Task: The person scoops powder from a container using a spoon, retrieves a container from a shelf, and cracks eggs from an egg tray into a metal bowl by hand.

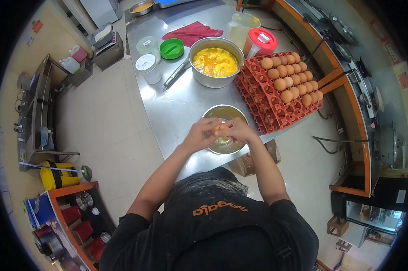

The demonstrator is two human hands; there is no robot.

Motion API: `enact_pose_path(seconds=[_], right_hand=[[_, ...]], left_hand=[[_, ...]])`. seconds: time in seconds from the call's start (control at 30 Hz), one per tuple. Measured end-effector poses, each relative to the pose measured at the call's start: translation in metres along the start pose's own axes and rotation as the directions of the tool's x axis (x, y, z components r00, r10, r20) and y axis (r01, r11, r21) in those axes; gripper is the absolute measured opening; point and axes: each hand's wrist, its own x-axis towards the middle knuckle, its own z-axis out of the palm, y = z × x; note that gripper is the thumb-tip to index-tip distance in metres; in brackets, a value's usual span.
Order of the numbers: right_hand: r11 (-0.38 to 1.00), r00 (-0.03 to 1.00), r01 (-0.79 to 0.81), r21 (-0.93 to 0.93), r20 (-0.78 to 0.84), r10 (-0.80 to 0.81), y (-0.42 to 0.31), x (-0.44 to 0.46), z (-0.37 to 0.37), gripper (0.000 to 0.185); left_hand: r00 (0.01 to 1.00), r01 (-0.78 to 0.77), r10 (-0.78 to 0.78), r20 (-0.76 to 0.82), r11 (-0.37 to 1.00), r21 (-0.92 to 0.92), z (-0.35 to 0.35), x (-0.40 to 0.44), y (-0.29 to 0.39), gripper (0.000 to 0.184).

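Note:
Over a metal bowl [225, 109] near the table's front edge, my left hand [201, 136] and my right hand [238, 132] come together around a brown egg [220, 128]. Fingers of both hands are closed on its shell. Whether the shell is split is hard to make out. Something clear and yellowish shows in the bowl below the hands. Behind it stands a large metal pot [215, 82] holding yellow beaten egg [216, 62]. To the right, brown eggs [286, 82] sit in the top of several stacked red egg trays [269, 107].
Left of the pot lie tongs [176, 74], a green lid [171, 48] and two clear containers [149, 70]. Behind are a red cloth [192, 31], a clear jug [241, 30] and a red-lidded container [261, 42]. Below the table's front edge is a cardboard box [243, 166].

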Motion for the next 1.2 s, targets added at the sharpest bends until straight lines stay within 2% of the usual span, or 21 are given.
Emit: enact_pose_path(seconds=[0.03,0.1,0.2,0.27,0.3,0.37,0.4,0.5,0.57,0.6,0.63,0.67,0.7,0.77,0.83,0.9,0.97,1.07,1.13,1.17,1.2], right_hand=[[0.972,0.989,0.121,-0.201,-0.063,-0.136,0.002,0.003,-0.002,0.031],[0.762,0.904,0.28,-0.583,-0.106,-0.414,0.008,0.007,-0.006,0.034],[0.51,0.857,0.171,-0.843,-0.129,-0.499,-0.021,-0.006,0.003,0.045],[0.565,0.802,0.244,-0.788,-0.164,-0.575,-0.019,-0.016,0.002,0.053],[0.589,0.771,0.277,-0.759,-0.19,-0.608,-0.015,-0.022,-0.001,0.057],[0.817,0.791,0.389,-0.425,-0.301,-0.533,0.009,-0.045,-0.008,0.061],[0.871,0.801,0.432,-0.234,-0.344,-0.489,0.022,-0.061,-0.012,0.063],[0.908,0.716,0.419,-0.02,-0.607,-0.344,0.063,-0.123,-0.017,0.064],[0.971,0.808,0.124,0.205,-0.589,0.021,0.099,-0.154,-0.033,0.067],[0.947,0.813,-0.03,0.319,-0.543,0.209,0.119,-0.162,-0.039,0.069],[0.997,0.603,-0.037,0.069,-0.794,0.078,0.15,-0.154,-0.044,0.069],[0.978,0.347,-0.124,-0.169,-0.931,-0.117,0.191,-0.136,-0.049,0.068],[0.892,0.091,-0.276,-0.359,-0.933,-0.348,0.214,-0.127,-0.054,0.068],[0.966,-0.015,-0.13,-0.222,-0.974,-0.225,0.156,-0.138,-0.094,0.065],[0.942,0.004,0.101,-0.319,-0.947,-0.321,0.07,-0.152,-0.124,0.062],[0.76,-0.129,-0.094,-0.643,-0.749,-0.65,0.035,-0.131,-0.168,0.061],[0.735,0.003,-0.244,-0.632,-0.759,-0.652,0.015,-0.111,-0.191,0.057],[0.793,0.206,-0.248,-0.557,-0.83,-0.518,0.002,-0.113,-0.207,0.05],[0.841,0.176,-0.104,-0.53,-0.842,-0.509,-0.001,-0.132,-0.21,0.046],[0.861,0.164,-0.031,-0.507,-0.853,-0.496,0.002,-0.14,-0.208,0.044],[0.919,-0.006,0.136,-0.369,-0.928,-0.372,0.023,-0.136,-0.207,0.035]], left_hand=[[0.998,-0.022,0.017,0.056,0.995,0.1,-0.007,0.003,0.001,0.059],[0.984,-0.088,0.038,0.176,0.954,0.286,-0.018,0.013,0.006,0.057],[0.981,-0.108,0.027,0.191,0.897,0.429,-0.021,0.025,0.021,0.054],[0.974,-0.094,-0.015,0.227,0.882,0.462,-0.02,0.032,0.027,0.055],[0.972,-0.08,-0.014,0.234,0.919,0.386,-0.017,0.035,0.032,0.056],[0.968,-0.05,-0.006,0.253,0.975,0.215,-0.006,0.042,0.05,0.059],[0.964,-0.099,0.051,0.26,0.979,0.176,0.012,0.043,0.05,0.063],[0.939,-0.211,0.178,0.295,0.974,0.083,0.079,0.053,0.059,0.072],[0.907,-0.225,0.186,0.377,0.972,0.063,0.118,0.059,0.077,0.077],[0.903,-0.221,0.186,0.387,0.974,0.048,0.125,0.06,0.087,0.08],[0.898,-0.216,0.185,0.398,0.976,0.033,0.129,0.06,0.1,0.083],[0.894,-0.208,0.182,0.409,0.978,0.02,0.133,0.06,0.107,0.086],[0.892,-0.229,0.2,0.405,0.973,0.024,0.135,0.058,0.107,0.087],[0.892,-0.259,0.223,0.392,0.965,0.039,0.128,0.053,0.102,0.089],[0.914,-0.144,0.124,0.386,0.989,0.024,0.124,0.042,0.092,0.087],[0.924,-0.041,0.031,0.381,0.999,0.018,0.115,0.035,0.092,0.085],[0.929,0.002,-0.004,0.37,1.0,0.006,0.107,0.027,0.095,0.078],[0.956,-0.022,0.012,0.295,0.999,0.032,0.095,0.017,0.083,0.074],[0.975,-0.069,0.053,0.215,0.995,0.07,0.083,0.009,0.08,0.072],[0.979,-0.02,0.007,0.202,0.998,0.064,0.078,0.004,0.082,0.072],[0.981,0.028,-0.038,0.189,0.998,0.059,0.07,0.001,0.085,0.072]])
